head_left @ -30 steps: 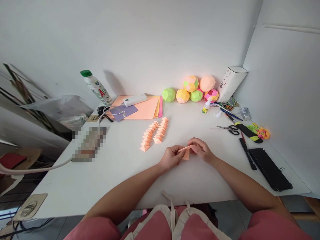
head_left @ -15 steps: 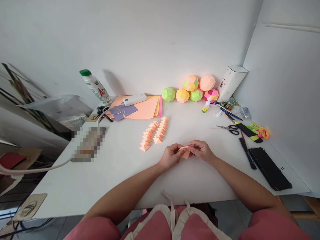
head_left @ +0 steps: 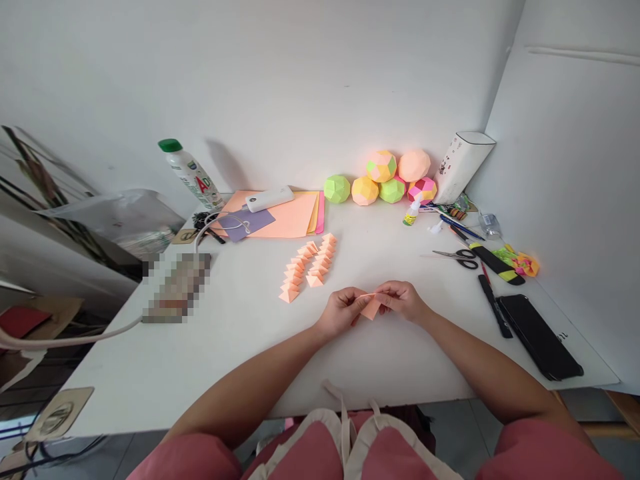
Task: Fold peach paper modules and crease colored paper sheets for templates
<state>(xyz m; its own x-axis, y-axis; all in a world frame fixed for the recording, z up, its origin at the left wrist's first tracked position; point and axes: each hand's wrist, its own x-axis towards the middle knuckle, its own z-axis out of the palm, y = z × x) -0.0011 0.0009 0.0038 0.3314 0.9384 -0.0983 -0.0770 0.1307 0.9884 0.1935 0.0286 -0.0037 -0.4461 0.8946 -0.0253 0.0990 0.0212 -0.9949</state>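
Between my two hands is a small piece of orange paper (head_left: 371, 309), with one corner pointing down towards me. My left hand (head_left: 344, 310) pinches its left side between thumb and fingers. On the other side my right hand (head_left: 400, 299) pinches the upper right edge. The paper's far side is hidden by my fingers. Left of my hands lie two rows of folded orange paper pieces, a left row (head_left: 295, 270) and a right row (head_left: 323, 261), each piece overlapping its neighbour.
Against the wall sit several faceted paper balls (head_left: 365, 191) beside a glue bottle (head_left: 412, 212). Scissors (head_left: 463, 259), a box cutter (head_left: 495, 264) and a black phone (head_left: 541, 337) lie right. Coloured paper sheets (head_left: 290, 223) under a power bank (head_left: 270, 199) and a white bottle (head_left: 193, 175) stand back left.
The orange paper has tilted slightly, its lower corner shifting a little left and towards me. My right fingers have moved slightly along its top edge.
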